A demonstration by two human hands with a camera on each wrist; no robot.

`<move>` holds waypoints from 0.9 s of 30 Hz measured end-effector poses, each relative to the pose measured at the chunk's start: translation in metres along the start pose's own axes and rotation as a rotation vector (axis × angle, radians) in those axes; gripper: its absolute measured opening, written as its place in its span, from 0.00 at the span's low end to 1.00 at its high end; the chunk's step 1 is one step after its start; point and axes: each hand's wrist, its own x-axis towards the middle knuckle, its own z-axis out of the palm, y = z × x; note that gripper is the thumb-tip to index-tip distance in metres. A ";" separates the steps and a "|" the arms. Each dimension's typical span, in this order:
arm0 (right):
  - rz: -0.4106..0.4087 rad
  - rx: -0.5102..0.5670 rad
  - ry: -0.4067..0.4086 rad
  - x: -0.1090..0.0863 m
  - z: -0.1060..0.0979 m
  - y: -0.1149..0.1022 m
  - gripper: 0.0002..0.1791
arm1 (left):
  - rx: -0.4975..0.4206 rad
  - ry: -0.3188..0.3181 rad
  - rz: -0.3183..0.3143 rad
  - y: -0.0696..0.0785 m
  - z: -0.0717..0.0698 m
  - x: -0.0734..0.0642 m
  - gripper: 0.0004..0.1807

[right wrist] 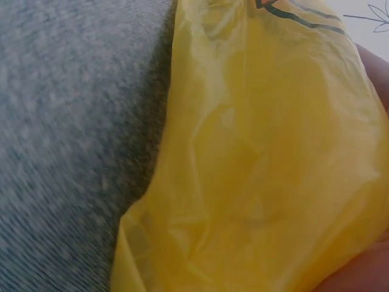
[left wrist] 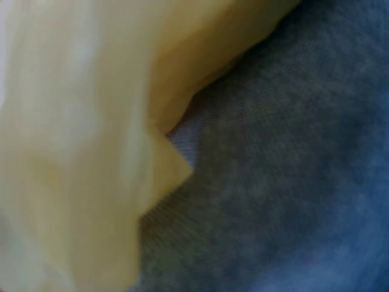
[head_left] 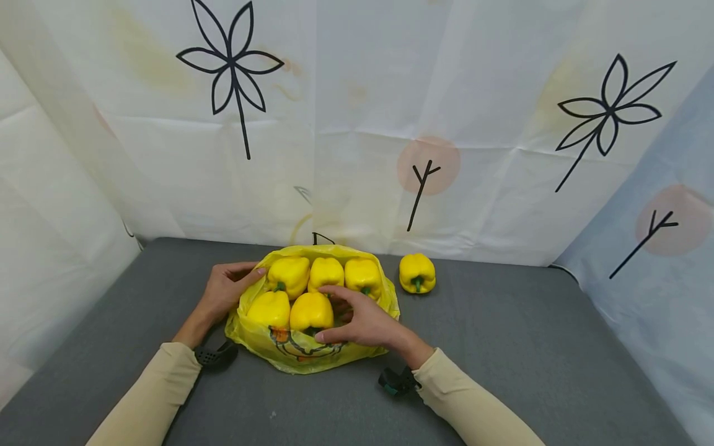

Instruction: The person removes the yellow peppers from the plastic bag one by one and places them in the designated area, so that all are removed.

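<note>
A yellow plastic bag (head_left: 262, 344) with a printed pattern lies wide-mouthed on the table, several yellow bell peppers (head_left: 290, 272) inside it. My left hand (head_left: 225, 290) holds the bag's left rim, thumb over the edge. Over the bag's right front, my right hand (head_left: 365, 319) grips the front middle bell pepper (head_left: 310, 311), index finger at its top and thumb at its lower front. Bag plastic (left wrist: 73, 146) fills the left side of the left wrist view, blurred. In the right wrist view the bag (right wrist: 273, 152) hides most of the right hand.
One more yellow bell pepper (head_left: 417, 273) sits on the grey table (head_left: 502, 347), right of the bag and near the back edge. A white printed curtain (head_left: 357, 124) hangs behind the table, with more cloth at both sides.
</note>
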 end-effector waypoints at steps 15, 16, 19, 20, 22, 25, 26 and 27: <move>-0.021 0.010 0.039 0.002 0.010 0.003 0.37 | -0.006 -0.002 -0.002 -0.001 0.000 0.000 0.21; -0.022 0.008 0.038 0.002 0.010 0.003 0.37 | -0.007 -0.002 0.000 0.000 0.000 0.000 0.21; -0.024 0.001 0.035 0.002 0.011 0.003 0.38 | -0.009 -0.001 -0.002 0.000 0.000 0.000 0.21; -0.023 -0.003 0.033 0.002 0.011 0.003 0.39 | -0.010 0.000 -0.004 0.000 0.000 0.000 0.21; -0.020 -0.011 0.029 0.002 0.011 0.003 0.40 | -0.011 0.000 -0.006 0.000 0.000 0.000 0.21; -0.015 -0.010 0.019 0.002 0.012 0.004 0.42 | -0.009 0.000 -0.010 0.000 0.000 0.000 0.21; -0.014 -0.008 0.015 0.002 0.012 0.004 0.43 | -0.007 0.001 -0.010 0.000 0.000 0.000 0.21; -0.013 -0.002 0.013 0.002 0.012 0.004 0.43 | -0.005 0.001 -0.011 0.000 0.000 0.000 0.21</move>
